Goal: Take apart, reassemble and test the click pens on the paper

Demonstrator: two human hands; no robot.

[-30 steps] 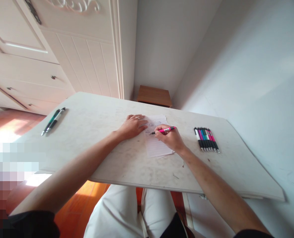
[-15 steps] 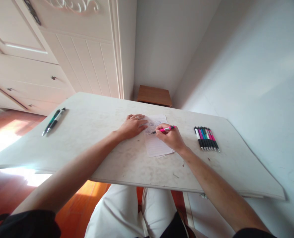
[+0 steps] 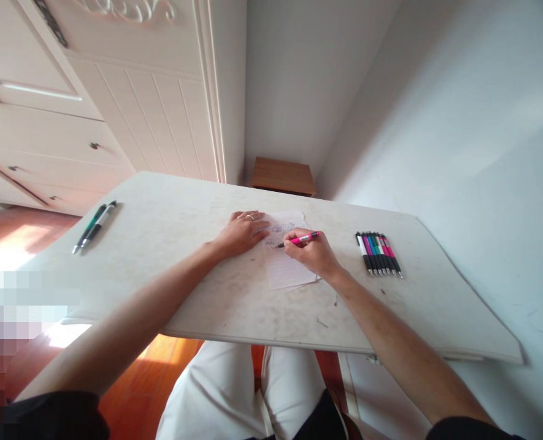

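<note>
A lined sheet of paper (image 3: pixel 287 269) lies on the white table, its upper part covered in dark scribbled marks. My left hand (image 3: pixel 243 233) rests flat at the sheet's left edge, fingers stretched out, a ring on one finger. In my right hand (image 3: pixel 315 252) is a pink pen (image 3: pixel 304 239) with a black grip, pinched between thumb and fingers. Its tip points left and down onto the paper, just below the marked lines. My right hand leans on the sheet's right side. Another sheet's edge peeks out underneath.
On the right, several pens (image 3: pixel 379 253) of different colours lie in a neat row on the white table (image 3: pixel 184 293). Two more pens (image 3: pixel 95 226), one green, one white and black, lie at the far left. Behind the table are a wooden stand (image 3: pixel 283 174) and a white cabinet (image 3: pixel 152 116).
The whole view has shifted slightly, so things sit a little further left. Both hands keep their places on the paper, and the pen is still held at nearly the same spot.
</note>
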